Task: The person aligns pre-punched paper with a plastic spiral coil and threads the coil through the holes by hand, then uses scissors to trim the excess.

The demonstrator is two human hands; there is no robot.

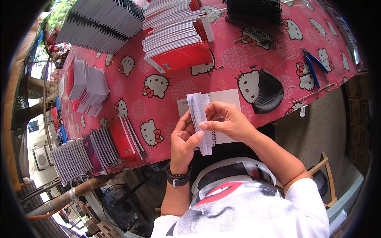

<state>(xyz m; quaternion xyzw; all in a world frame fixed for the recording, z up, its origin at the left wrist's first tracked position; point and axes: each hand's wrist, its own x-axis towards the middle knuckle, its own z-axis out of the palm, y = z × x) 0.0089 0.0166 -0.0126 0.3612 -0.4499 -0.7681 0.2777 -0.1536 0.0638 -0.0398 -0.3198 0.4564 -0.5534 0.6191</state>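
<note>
Near the table's front edge, my two hands hold a small spiral notebook [197,109] with lined white pages turned up in a narrow bundle. My left hand [183,139] is closed round the pages' left side, its thumb near their lower part. On the other side my right hand [230,122] is closed, its thumb pressing the pages beside the dark wire coil. Under the right hand a flat pale sheet or cover [227,96] reaches out to both sides of the bundle; my hands hide part of it.
On the pink patterned tablecloth [178,85] stand unbound red-covered page stacks [182,55], larger coil-bound books [101,25] and a row of finished spiral notebooks [75,160]. Toward the right are a black curved object [270,93], blue-handled pliers [313,67] and a pile of black coils [254,14].
</note>
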